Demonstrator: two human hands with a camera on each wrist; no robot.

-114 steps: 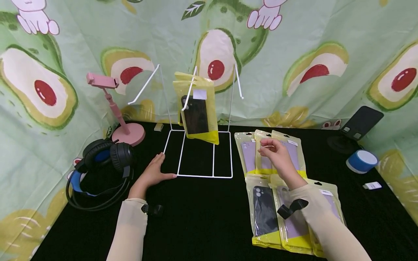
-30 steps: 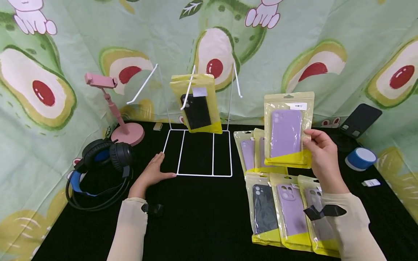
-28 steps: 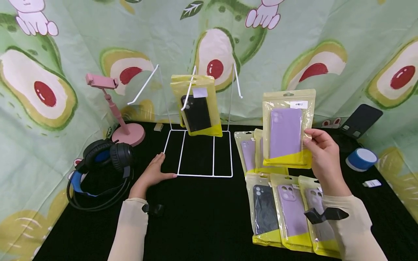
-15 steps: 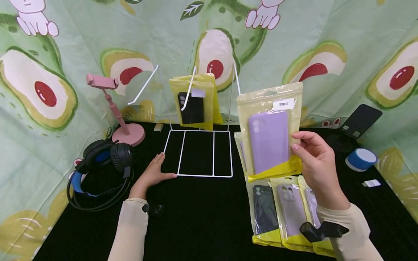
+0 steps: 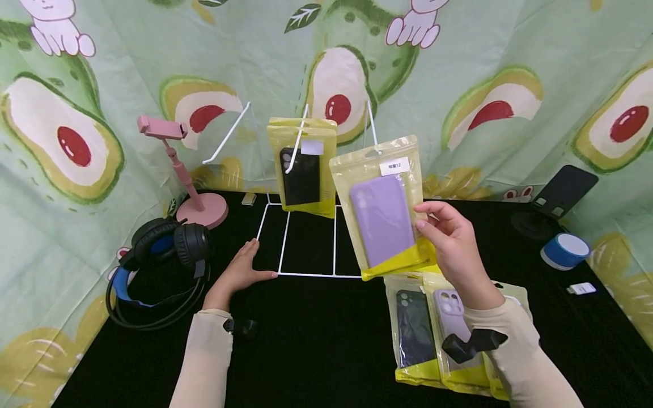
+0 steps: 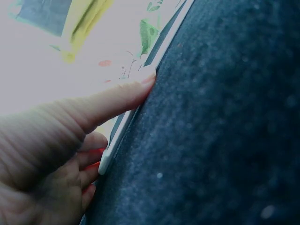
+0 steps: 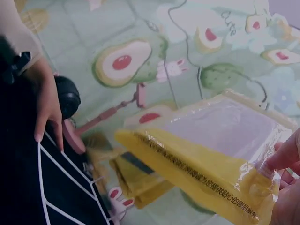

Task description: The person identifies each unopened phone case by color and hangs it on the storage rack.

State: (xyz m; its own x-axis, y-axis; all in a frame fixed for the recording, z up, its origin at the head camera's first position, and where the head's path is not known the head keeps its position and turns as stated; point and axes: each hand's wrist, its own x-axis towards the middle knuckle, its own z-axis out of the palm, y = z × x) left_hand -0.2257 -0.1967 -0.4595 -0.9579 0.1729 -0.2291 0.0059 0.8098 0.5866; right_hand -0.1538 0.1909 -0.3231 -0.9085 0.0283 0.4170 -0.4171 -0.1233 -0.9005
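My right hand (image 5: 456, 246) pinches the right edge of a bagged purple phone case (image 5: 385, 221), its white label at the top. The bag is in the air by the right hook (image 5: 373, 127) of a white wire rack (image 5: 316, 275); its top edge overlaps the hook tip, and I cannot tell whether they touch. On the middle hook hang bagged black phone cases (image 5: 302, 181). With thumb and fingers spread, my left hand (image 5: 240, 272) rests on the rack's base at its front left corner. In the left wrist view the thumb (image 6: 126, 96) lies against the white wire.
Several bagged phone cases (image 5: 414, 328) lie on the black table at right, partly under my right arm. Headphones (image 5: 168, 249) and a pink phone stand (image 5: 201, 209) are at left. A black stand (image 5: 566, 192), a blue round speaker (image 5: 565, 251) and a white USB stick (image 5: 581, 289) sit far right.
My right hand has picked up the bagged purple phone case from the right-hand rows and carried it left toward the rack's right hook. The hanging bags have swung slightly. My left hand stays put.
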